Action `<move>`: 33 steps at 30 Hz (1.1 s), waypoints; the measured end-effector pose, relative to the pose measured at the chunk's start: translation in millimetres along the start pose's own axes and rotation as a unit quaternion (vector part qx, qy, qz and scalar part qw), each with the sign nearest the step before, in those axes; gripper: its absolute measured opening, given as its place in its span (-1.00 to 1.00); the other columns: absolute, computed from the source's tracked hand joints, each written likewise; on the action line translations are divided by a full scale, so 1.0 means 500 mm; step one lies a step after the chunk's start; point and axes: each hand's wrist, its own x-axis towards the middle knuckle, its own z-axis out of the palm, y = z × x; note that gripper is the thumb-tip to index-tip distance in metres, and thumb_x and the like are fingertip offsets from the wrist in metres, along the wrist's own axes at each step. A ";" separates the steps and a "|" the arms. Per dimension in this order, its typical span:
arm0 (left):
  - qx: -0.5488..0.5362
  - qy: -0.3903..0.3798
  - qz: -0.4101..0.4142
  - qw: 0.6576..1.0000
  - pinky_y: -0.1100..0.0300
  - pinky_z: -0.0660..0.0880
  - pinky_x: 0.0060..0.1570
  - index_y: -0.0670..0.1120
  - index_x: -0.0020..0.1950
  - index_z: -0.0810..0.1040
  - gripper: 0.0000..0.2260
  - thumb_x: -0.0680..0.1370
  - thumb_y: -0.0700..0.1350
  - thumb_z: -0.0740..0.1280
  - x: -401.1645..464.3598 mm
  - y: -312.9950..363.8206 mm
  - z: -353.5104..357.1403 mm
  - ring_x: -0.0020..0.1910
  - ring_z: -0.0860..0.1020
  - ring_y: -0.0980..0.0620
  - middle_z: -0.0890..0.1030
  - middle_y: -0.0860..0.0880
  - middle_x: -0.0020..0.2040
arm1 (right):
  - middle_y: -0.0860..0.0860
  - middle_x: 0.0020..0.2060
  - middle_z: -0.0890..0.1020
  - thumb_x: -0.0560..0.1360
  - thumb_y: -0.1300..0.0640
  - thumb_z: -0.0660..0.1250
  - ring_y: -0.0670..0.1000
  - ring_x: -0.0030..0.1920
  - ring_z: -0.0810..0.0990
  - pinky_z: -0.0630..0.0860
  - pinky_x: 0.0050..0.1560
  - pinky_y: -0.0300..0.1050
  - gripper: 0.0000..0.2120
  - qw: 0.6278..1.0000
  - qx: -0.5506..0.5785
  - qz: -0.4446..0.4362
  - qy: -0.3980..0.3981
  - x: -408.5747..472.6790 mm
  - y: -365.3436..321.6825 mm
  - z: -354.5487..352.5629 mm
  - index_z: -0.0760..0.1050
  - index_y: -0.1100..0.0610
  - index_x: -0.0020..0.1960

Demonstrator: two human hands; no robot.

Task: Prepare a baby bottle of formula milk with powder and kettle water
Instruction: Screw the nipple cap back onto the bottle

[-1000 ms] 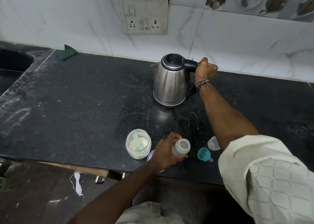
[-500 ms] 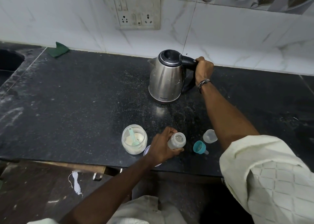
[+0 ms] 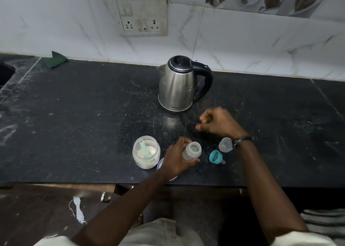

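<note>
Baby bottle (image 3: pixel 191 150) gripped in left hand (image 3: pixel 177 159) above counter edge, long axis tilted, open mouth up and toward the kettle (image 3: pixel 178 86), right hand (image 3: pixel 219 123) blurred, loosely curled, holding nothing, just beyond it.

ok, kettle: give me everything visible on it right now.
The kettle has a brushed steel body that widens toward the base, a black lid ring and a black loop handle on its right side. A short spout points left, and there is small lettering low on the front. It stands upright on the dark countertop near the tiled wall, lid closed. Neither hand touches it; the right hand hovers in front of it.
</note>
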 end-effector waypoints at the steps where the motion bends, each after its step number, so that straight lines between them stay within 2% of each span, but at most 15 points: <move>1: 0.002 -0.001 0.001 1.000 0.23 0.50 -0.08 0.08 0.10 0.45 -0.48 0.26 0.03 0.63 0.000 0.000 0.000 -0.09 0.63 0.18 0.69 0.12 -0.07 | -0.09 -0.07 0.64 0.33 -0.05 0.59 -0.06 -0.05 0.62 0.59 -0.01 -0.08 -0.65 0.997 -0.066 0.007 -0.041 -0.016 0.002 0.009 0.57 -0.01 0.03; 3: 0.006 -0.002 0.003 1.000 0.27 0.47 -0.11 0.08 0.10 0.45 -0.48 0.26 0.05 0.62 0.001 -0.002 -0.002 -0.09 0.62 0.19 0.69 0.13 -0.07 | -0.02 0.07 0.61 0.31 -0.08 0.59 0.01 0.09 0.57 0.55 0.09 -0.01 -0.49 0.980 -0.183 0.007 -0.082 -0.042 0.006 0.023 0.53 0.01 0.18; 6: 0.010 -0.004 0.005 1.000 0.26 0.47 -0.09 0.05 0.11 0.45 -0.48 0.27 0.05 0.63 0.002 -0.002 -0.003 -0.08 0.63 0.18 0.68 0.12 -0.05 | 0.07 0.11 0.56 0.27 -0.07 0.61 0.11 0.16 0.51 0.49 0.02 -0.02 -0.37 0.948 -0.297 -0.002 -0.110 -0.071 0.019 0.029 0.48 0.02 0.27; 10: 0.014 -0.007 0.009 1.000 0.21 0.49 -0.05 0.01 0.13 0.46 -0.47 0.28 0.03 0.63 0.002 -0.001 -0.004 -0.06 0.64 0.13 0.69 0.09 -0.03 | 0.13 0.09 0.59 0.27 0.06 0.61 0.14 0.18 0.51 0.36 -0.15 -0.11 -0.47 0.910 -0.395 0.004 -0.127 -0.094 0.030 0.043 0.52 0.10 0.17; 14: 0.015 -0.009 0.013 1.000 0.17 0.51 -0.04 -0.01 0.13 0.47 -0.47 0.28 0.02 0.63 0.003 0.002 -0.006 -0.06 0.64 0.13 0.69 0.09 -0.04 | 0.15 0.16 0.57 0.37 0.14 0.54 0.16 0.22 0.50 0.48 -0.02 -0.02 -0.55 0.885 -0.451 -0.012 -0.117 -0.106 0.041 0.070 0.49 0.14 0.20; 16: 0.013 -0.010 0.013 1.000 0.17 0.51 -0.03 0.00 0.13 0.47 -0.47 0.28 0.03 0.63 0.002 0.003 -0.007 -0.07 0.64 0.15 0.69 0.10 -0.05 | 0.16 0.18 0.57 0.44 0.16 0.44 0.16 0.22 0.51 0.52 0.06 0.03 -0.64 0.885 -0.454 -0.023 -0.101 -0.109 0.045 0.079 0.49 0.13 0.22; 18: 0.012 -0.014 0.016 1.000 0.15 0.53 -0.02 0.00 0.12 0.46 -0.48 0.28 0.02 0.63 0.002 0.004 -0.008 -0.06 0.64 0.14 0.69 0.09 -0.05 | 0.14 0.17 0.57 0.46 0.13 0.43 0.15 0.20 0.52 0.51 0.08 0.02 -0.66 0.888 -0.451 -0.028 -0.089 -0.112 0.048 0.083 0.50 0.12 0.21; 22: 0.012 -0.011 0.014 1.000 0.03 0.55 0.02 -0.05 0.13 0.47 -0.47 0.28 -0.01 0.64 0.002 0.007 -0.009 -0.04 0.66 0.08 0.71 0.06 -0.03 | 0.12 0.16 0.56 0.38 -0.01 0.52 0.12 0.17 0.53 0.48 0.04 -0.01 -0.53 0.917 -0.391 -0.012 -0.081 -0.120 0.044 0.071 0.48 0.10 0.22; 27: 0.009 -0.012 0.016 1.000 -0.01 0.55 0.02 -0.07 0.14 0.48 -0.46 0.28 -0.01 0.64 -0.001 0.011 -0.013 -0.04 0.66 0.06 0.71 0.04 -0.03 | 0.12 0.20 0.51 0.30 0.13 0.58 0.14 0.15 0.55 0.56 0.08 0.01 -0.35 0.971 -0.237 0.005 -0.043 -0.135 0.014 0.032 0.34 0.07 0.29; 30: 0.007 -0.011 0.017 1.000 -0.03 0.56 0.00 -0.07 0.13 0.48 -0.47 0.29 -0.02 0.64 -0.002 0.013 -0.013 -0.05 0.67 0.04 0.71 0.04 -0.04 | 0.10 0.15 0.49 0.30 0.15 0.56 0.09 0.08 0.52 0.53 0.02 -0.03 -0.35 0.981 -0.187 -0.020 -0.037 -0.144 -0.009 0.019 0.29 0.03 0.26; 33: 0.011 -0.008 0.017 1.000 -0.05 0.56 -0.03 -0.07 0.13 0.48 -0.48 0.29 -0.01 0.63 -0.002 0.013 -0.015 -0.06 0.67 0.02 0.71 0.04 -0.04 | 0.06 0.08 0.54 0.30 0.13 0.55 0.08 0.03 0.54 0.55 0.00 0.00 -0.40 0.983 -0.171 -0.055 -0.025 -0.149 -0.035 0.008 0.35 0.03 0.23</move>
